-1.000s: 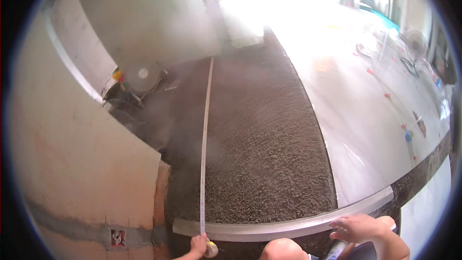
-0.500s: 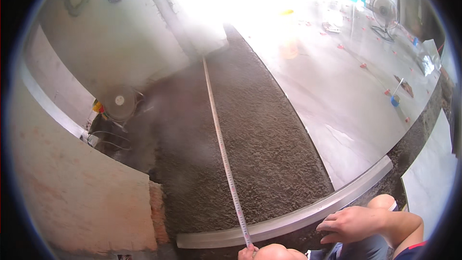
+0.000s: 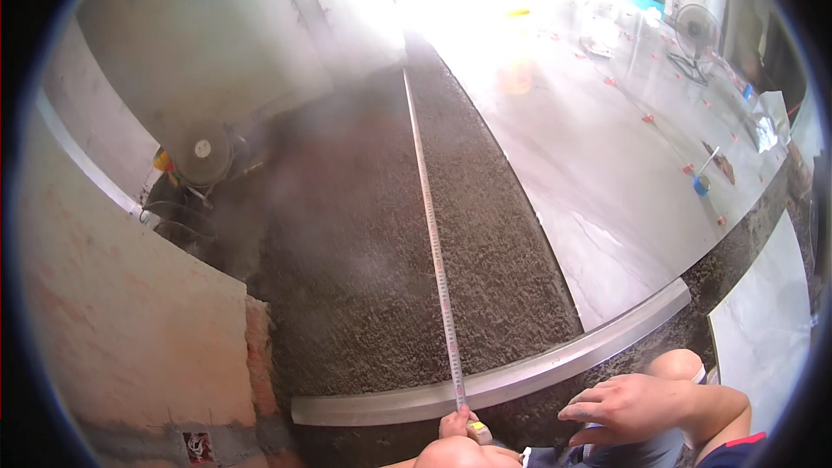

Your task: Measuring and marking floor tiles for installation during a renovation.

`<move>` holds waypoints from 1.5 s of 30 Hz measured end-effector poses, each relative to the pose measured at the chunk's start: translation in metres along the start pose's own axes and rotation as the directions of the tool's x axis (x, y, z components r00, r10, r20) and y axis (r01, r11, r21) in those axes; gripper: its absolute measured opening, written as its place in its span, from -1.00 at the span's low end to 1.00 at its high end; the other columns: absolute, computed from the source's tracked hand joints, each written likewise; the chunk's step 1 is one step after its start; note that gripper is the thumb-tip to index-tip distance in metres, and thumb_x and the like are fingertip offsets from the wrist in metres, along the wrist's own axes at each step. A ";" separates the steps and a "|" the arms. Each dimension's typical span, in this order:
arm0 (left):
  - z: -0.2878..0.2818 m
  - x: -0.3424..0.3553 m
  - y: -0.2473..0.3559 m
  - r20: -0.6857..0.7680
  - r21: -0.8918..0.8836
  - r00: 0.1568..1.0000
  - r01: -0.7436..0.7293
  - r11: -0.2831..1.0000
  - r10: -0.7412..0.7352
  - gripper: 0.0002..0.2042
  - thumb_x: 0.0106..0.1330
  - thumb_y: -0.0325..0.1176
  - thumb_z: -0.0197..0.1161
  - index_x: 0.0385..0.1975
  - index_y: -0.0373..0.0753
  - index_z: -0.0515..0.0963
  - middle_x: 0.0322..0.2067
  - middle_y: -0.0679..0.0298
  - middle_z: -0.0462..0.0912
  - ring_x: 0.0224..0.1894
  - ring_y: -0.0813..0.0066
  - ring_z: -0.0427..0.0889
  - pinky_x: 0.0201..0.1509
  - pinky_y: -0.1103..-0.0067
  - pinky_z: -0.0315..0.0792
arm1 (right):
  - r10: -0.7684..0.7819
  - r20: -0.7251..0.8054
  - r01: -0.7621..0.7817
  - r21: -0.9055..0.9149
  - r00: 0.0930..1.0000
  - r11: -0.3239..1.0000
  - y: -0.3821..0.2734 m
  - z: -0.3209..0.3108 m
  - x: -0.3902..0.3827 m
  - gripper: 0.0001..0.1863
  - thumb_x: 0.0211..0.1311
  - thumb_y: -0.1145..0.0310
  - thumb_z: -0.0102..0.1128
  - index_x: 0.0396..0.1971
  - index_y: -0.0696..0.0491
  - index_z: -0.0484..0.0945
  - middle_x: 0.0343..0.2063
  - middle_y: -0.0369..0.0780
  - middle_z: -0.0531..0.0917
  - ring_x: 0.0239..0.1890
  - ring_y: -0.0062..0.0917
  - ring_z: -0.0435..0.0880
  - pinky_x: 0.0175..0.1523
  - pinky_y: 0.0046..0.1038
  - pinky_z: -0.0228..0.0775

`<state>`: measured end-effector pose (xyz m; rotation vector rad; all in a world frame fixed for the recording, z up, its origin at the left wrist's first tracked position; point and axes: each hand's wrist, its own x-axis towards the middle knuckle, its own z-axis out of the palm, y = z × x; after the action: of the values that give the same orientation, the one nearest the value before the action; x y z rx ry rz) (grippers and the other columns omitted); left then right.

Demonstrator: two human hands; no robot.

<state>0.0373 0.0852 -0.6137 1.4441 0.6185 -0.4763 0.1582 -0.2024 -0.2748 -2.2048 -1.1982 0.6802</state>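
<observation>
grey-brown mortar bed [image 3: 347, 321] fills the middle, broad near 6 o'clock and narrowing toward 12. its right border follows the glossy marble-look tiles [image 3: 555, 139] from 12 down to 4 o'clock; at 8 o'clock a plastered partition wall [image 3: 139, 303] with a ragged brick end [image 3: 258, 347] closes the other side. a round fan [image 3: 202, 152] stands near 9 o'clock. along the near side, a pale metal straightedge [image 3: 520, 381] bows through the lens from 7 to 4 o'clock, with a marble-look slab [image 3: 767, 303] beyond its right end.

the tape measure [image 3: 438, 269] runs from just right of 6 o'clock up to 12, its narrow white blade finely marked and almost straight, crossing above the straightedge; haze hides whether the tip touches the far wall. its partly covered case shows yellow. the left hand [image 3: 457, 422] grips it near 6 o'clock, beside a bare knee. the right hand [image 3: 633, 407], between 4 and 5, has loosely spread fingers with nothing visible in them.
</observation>
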 end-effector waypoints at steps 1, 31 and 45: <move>0.006 0.001 0.005 -0.002 -0.005 1.000 0.004 1.000 -0.004 -0.51 0.50 0.01 0.03 -0.47 -0.30 0.65 -0.53 0.27 0.65 -0.46 0.55 0.58 -0.31 0.55 0.45 | -0.001 0.007 0.001 0.002 1.000 1.000 0.000 0.000 -0.001 -0.55 0.29 0.09 0.25 0.00 0.13 0.55 -0.18 -0.14 0.68 -0.17 -0.26 0.70 -0.10 -0.35 0.61; 0.113 0.048 0.032 0.339 0.167 0.901 0.226 0.960 -0.271 -0.50 0.52 -0.02 -0.09 -0.21 -0.40 0.60 -0.36 0.14 0.66 -0.37 0.39 0.68 -0.34 0.45 0.62 | 0.113 0.037 -0.116 0.099 0.993 0.988 0.022 0.013 -0.003 -0.59 0.10 0.28 0.38 -0.09 0.14 0.50 -0.28 -0.19 0.59 -0.31 -0.34 0.62 -0.19 -0.37 0.47; 0.130 0.054 0.086 0.423 0.553 0.861 0.003 0.833 -0.284 -0.45 0.50 -0.13 -0.18 -0.44 -0.56 0.56 -0.57 -0.06 0.68 -0.53 0.22 0.73 -0.40 0.43 0.60 | 0.202 0.114 -0.212 0.083 0.973 0.974 0.055 -0.015 -0.005 -0.56 0.14 0.10 0.35 -0.08 0.08 0.57 -0.28 -0.17 0.65 -0.35 -0.31 0.69 -0.26 -0.40 0.55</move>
<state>0.1471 -0.0335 -0.5814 1.7121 0.1777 -1.1787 0.1983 -0.2355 -0.2995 -2.2576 -0.9701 0.9285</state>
